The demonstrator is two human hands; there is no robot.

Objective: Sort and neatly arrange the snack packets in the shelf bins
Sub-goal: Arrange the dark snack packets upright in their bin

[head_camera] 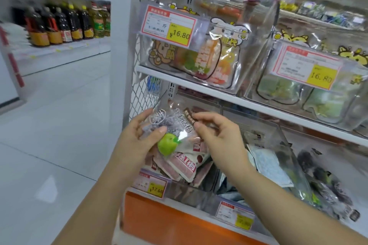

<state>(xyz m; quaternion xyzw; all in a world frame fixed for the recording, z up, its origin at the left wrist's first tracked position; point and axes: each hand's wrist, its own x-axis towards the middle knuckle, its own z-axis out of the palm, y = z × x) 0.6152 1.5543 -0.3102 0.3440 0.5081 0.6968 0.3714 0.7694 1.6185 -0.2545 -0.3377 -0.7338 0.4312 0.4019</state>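
Above the clear bin (189, 195) at the lower shelf's (169, 225) left end, the left hand (137, 137) grips a see-through snack packet (175, 125) printed with a green fruit, while the right hand (219, 135) pinches what looks like a small brown packet (191, 114) touching it.

Left hand (137, 137): gripping plum packet (177, 123), thumb across front, fingers behind.
Right hand (219, 137): pinching the same packet's right edge, thumb and forefinger.
Plum packet: tilted, above lower left bin (189, 195); green plum printed low.
Lower left bin: heaped with pink-and-white packets (181, 165); yellow price tag (156, 187) in front.
Upper clear bin (239, 65): label (169, 26) reading 16.80.
Far left: dark bottles (59, 24) on shelf.
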